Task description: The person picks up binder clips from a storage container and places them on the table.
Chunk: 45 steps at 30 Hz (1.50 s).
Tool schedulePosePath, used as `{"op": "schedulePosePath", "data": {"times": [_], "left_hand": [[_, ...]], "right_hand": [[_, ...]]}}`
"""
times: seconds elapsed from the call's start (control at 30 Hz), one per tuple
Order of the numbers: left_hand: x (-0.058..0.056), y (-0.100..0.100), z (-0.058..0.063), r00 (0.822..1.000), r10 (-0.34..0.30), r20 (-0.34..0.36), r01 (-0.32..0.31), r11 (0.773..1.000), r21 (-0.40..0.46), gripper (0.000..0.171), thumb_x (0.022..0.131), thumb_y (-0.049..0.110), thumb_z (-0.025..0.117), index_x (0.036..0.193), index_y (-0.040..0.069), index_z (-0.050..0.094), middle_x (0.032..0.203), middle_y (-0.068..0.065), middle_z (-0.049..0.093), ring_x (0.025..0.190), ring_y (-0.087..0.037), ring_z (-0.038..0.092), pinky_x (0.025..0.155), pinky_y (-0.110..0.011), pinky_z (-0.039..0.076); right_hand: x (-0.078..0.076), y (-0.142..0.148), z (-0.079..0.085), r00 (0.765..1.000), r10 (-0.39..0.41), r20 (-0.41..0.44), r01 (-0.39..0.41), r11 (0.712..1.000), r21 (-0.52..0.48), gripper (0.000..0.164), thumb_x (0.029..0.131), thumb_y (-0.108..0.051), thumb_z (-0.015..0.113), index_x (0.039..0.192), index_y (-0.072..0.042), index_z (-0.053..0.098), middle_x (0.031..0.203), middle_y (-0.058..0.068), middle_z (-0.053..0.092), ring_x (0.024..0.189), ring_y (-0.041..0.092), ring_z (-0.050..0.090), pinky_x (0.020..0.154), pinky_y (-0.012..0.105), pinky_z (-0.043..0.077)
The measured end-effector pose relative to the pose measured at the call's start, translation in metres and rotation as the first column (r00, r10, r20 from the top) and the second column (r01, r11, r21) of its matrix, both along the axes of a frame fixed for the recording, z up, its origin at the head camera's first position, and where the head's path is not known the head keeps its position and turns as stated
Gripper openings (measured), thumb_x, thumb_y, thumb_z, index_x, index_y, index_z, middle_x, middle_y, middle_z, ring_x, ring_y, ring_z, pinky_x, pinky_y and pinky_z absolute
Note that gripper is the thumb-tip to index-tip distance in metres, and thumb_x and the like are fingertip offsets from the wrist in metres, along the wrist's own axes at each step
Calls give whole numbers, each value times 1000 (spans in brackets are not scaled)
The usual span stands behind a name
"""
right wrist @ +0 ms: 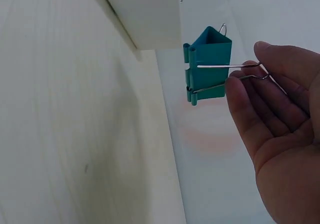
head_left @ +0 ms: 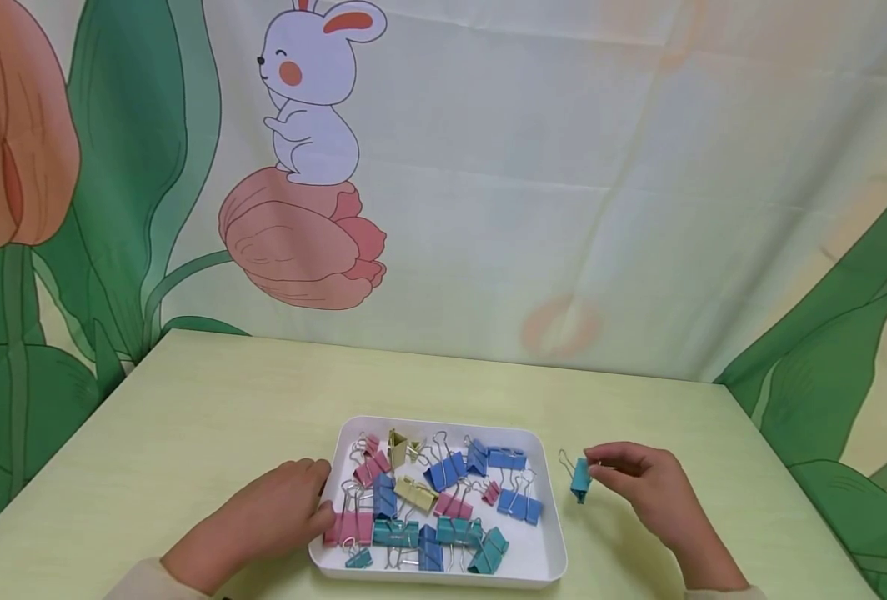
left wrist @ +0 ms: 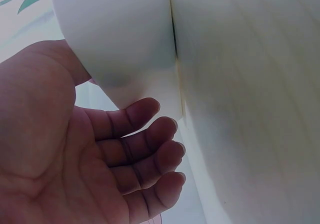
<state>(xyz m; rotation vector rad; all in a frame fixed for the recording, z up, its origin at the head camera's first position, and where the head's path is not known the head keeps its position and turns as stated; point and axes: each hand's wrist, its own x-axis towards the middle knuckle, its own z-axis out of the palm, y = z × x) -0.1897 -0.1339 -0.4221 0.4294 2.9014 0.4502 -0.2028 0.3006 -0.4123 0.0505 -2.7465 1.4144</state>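
A white tray stands on the table, with many binder clips in it. My left hand grips its left wall; the left wrist view shows the thumb passing over the rim and the curled fingers against the outside of the tray. Just off the tray's right side, my right hand pinches a teal binder clip above the table. In the right wrist view, thumb and fingertips hold one wire handle of the clip, whose other handle sticks out at the far side.
Inside the tray lie blue clips, pink clips, gold clips and teal clips, several overlapping. The pale table reaches back to a printed cloth backdrop with a rabbit and tulips.
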Motion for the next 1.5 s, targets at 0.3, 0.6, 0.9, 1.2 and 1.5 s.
{"op": "schedulePosePath", "data": {"times": [0.3,0.6,0.9,1.2,1.5], "left_hand": [[0,0,1,1000,2,8,-2,1000,-5,35,83,26,62,107,2,57,84,-3,51,79,-18,47,77,-38,45],[0,0,1,1000,-3,-6,3,1000,2,34,82,26,61,106,2,57,84,-3,52,79,-19,47,77,-39,46],[0,0,0,1000,0,-4,0,1000,-2,34,82,25,62,106,2,57,84,-3,52,79,-18,47,77,-38,46],[-1,0,-2,1000,0,3,0,1000,-11,38,82,27,63,109,1,57,85,-4,52,80,-19,47,79,-39,47],[-1,0,-2,1000,4,-2,-4,1000,-6,38,82,26,63,109,0,57,85,-4,53,79,-19,47,79,-39,47]], "right_hand": [[-4,-9,-9,1000,29,10,-30,990,137,22,83,-20,74,103,-12,74,100,1,73,90,12,68,74,22,53],[-6,-20,-15,999,41,12,-43,974,221,17,83,-16,74,100,-14,75,98,0,74,85,10,66,74,23,51],[-7,-27,-20,1000,21,17,-25,970,241,19,82,-13,74,101,-14,74,96,-1,73,82,10,64,72,23,51],[-7,-29,-23,999,10,34,-18,968,252,23,82,-10,74,105,-15,73,96,0,73,83,11,64,75,28,53],[-8,-30,-25,998,12,57,-27,964,264,25,82,-9,73,107,-15,73,95,-2,72,85,12,64,78,32,54]]}}
